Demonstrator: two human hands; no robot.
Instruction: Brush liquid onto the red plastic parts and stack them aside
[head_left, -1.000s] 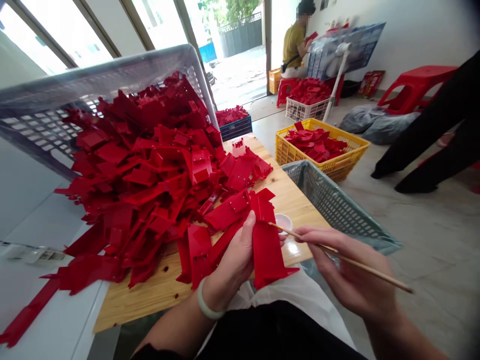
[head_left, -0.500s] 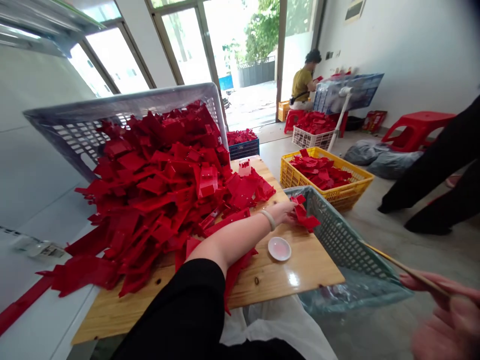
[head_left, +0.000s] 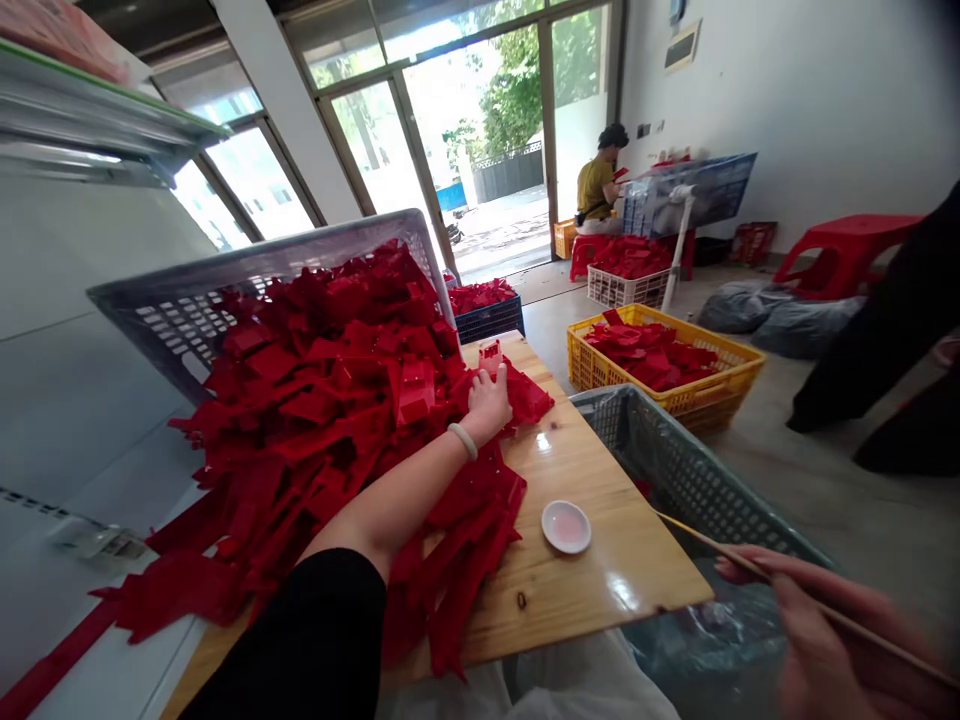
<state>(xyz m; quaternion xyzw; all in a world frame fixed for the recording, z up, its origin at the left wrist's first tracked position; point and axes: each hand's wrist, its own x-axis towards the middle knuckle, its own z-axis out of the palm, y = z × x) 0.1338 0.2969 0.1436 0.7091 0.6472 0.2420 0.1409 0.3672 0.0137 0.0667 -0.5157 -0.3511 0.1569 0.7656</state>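
Note:
My left hand (head_left: 491, 402) reaches over the red pieces, its fingers apart and touching the heap near a small pale pink box (head_left: 490, 355) with red bits in it. No piece shows in its grasp. A big heap of flat, glossy red pieces (head_left: 322, 400) spills from a tilted plastic basket (head_left: 157, 290) onto a wooden board (head_left: 577, 450). My right hand (head_left: 832, 620), partly blurred, grips a thin wooden stick (head_left: 739, 562), whose tip points toward the board's right edge. A small white dish (head_left: 566, 527) with something pinkish in it lies on the board.
Beside the board stands a green-grey basket (head_left: 712, 490) lined with clear plastic. Beyond it are a yellow crate (head_left: 675, 400) and a white crate (head_left: 628, 287), both holding red pieces. A person in dark trousers stands at right; another person (head_left: 596, 190) sits by the doorway.
My left hand has moved left from above the green-grey basket to the heap, and the red piece it held is gone from it. My right hand has shifted left with the stick. The view has tilted.

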